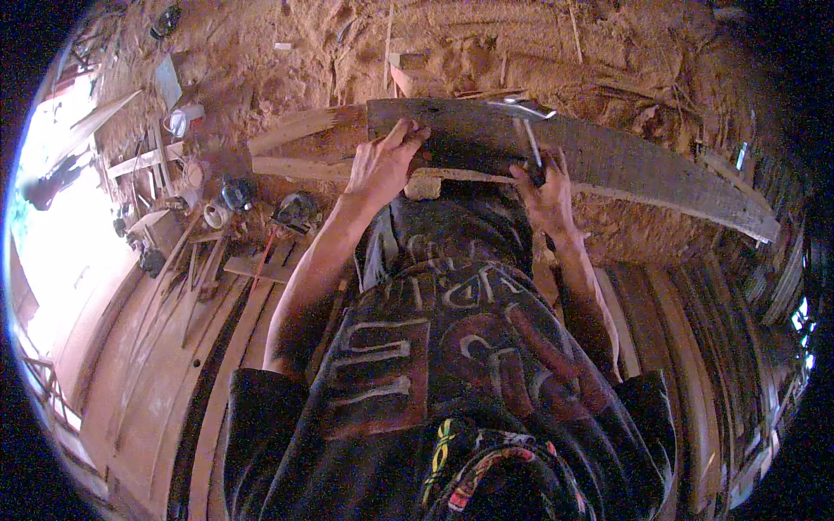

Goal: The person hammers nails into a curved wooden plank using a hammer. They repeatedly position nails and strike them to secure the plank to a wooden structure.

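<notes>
A long dark wooden plank lies crosswise in front of me, its right part stretching far out to the side. My left hand rests at its left part, thumb and fingertips pinched together over the top face. Whatever is between those fingertips is too small to make out. In my right hand is a hammer, its dark grip wrapped by my fingers. Its shiny metal head lies over the plank's far edge. A paler board shows at the plank's left end.
Sawdust covers the ground beyond the plank. A wood block stands just past it. On the left are a white cup-like container, a dark power tool and several odd items. Long boards lie on both sides of me.
</notes>
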Motion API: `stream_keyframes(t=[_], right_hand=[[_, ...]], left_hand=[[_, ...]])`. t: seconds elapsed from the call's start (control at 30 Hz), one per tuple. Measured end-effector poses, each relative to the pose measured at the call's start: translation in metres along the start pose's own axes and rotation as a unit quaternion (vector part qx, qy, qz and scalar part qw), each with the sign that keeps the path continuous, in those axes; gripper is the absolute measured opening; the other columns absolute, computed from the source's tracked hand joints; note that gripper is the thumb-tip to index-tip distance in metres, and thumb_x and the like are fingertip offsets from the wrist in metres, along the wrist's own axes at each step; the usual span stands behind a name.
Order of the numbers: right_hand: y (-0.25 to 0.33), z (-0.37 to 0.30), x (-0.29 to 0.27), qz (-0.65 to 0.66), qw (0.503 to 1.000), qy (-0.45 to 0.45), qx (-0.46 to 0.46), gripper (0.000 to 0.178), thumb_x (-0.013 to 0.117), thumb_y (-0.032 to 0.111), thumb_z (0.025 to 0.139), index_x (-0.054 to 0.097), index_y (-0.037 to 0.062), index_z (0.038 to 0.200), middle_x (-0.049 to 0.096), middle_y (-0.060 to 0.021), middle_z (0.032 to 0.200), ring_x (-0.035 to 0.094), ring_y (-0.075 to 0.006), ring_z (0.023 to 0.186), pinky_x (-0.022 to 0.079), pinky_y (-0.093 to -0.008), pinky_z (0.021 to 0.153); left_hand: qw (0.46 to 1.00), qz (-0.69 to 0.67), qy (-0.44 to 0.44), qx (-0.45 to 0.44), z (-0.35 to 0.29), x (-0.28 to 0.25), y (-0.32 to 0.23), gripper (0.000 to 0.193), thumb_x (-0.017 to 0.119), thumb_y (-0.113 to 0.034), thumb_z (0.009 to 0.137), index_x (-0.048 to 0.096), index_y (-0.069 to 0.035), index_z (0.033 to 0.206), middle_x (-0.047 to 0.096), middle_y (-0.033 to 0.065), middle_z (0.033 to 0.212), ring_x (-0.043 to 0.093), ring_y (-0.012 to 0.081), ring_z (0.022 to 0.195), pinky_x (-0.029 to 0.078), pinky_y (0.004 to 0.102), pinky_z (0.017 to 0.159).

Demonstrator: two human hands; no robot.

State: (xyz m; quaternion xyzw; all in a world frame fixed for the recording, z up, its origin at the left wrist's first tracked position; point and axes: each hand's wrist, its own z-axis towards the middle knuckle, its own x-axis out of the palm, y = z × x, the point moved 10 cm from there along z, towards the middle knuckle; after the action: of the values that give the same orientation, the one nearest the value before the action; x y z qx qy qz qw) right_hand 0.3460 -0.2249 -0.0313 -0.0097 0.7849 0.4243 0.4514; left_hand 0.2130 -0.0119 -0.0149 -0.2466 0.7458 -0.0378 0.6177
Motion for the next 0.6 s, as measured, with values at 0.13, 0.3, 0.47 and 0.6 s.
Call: stream_keyframes(t=[0.13,0.3,0.47,0.6], right_hand=[[0.006,-0.007,0.000,-0.059,0.991,-0.054,-0.103,0.042,0.069,0.033,0.088,0.059,-0.0025,0.108,0.059,-0.0186,0.092,0.057,-0.0367,0.091,0.044,-0.0445,0.088],[-0.024,-0.006,0.001,0.026,0.996,0.038,0.080,0.037,0.067,0.034,0.090,0.060,-0.0013,0.098,0.060,-0.0156,0.076,0.061,-0.0332,0.072,0.050,-0.0396,0.074],[-0.012,-0.016,-0.001,-0.010,0.989,-0.024,-0.144,0.032,0.061,0.031,0.096,0.058,-0.0004,0.094,0.057,-0.0102,0.065,0.057,-0.0254,0.058,0.047,-0.0377,0.058],[-0.072,-0.022,0.034,0.017,0.993,0.117,0.027,0.037,0.053,0.036,0.099,0.058,-0.0001,0.094,0.057,-0.0110,0.069,0.057,-0.0235,0.063,0.046,-0.0384,0.060]], left_hand=[[0.997,0.027,0.062,-0.025,-0.019,0.018,0.014,0.036,0.062,-0.021,0.088,0.062,-0.015,0.123,0.055,0.0115,0.130,0.065,0.0344,0.097,0.055,0.0458,0.080],[0.979,-0.004,-0.061,-0.197,-0.082,-0.007,0.108,0.039,0.062,-0.023,0.088,0.058,-0.008,0.125,0.057,0.0157,0.123,0.062,0.0384,0.102,0.052,0.0480,0.081],[0.940,0.031,-0.166,-0.297,-0.145,-0.001,0.185,0.045,0.060,-0.037,0.092,0.057,-0.002,0.121,0.059,0.0206,0.116,0.058,0.0426,0.104,0.048,0.0500,0.084],[0.900,-0.006,-0.131,-0.415,-0.154,0.009,0.217,0.053,0.059,-0.050,0.091,0.058,-0.003,0.115,0.060,0.0231,0.110,0.059,0.0441,0.101,0.046,0.0518,0.083]])
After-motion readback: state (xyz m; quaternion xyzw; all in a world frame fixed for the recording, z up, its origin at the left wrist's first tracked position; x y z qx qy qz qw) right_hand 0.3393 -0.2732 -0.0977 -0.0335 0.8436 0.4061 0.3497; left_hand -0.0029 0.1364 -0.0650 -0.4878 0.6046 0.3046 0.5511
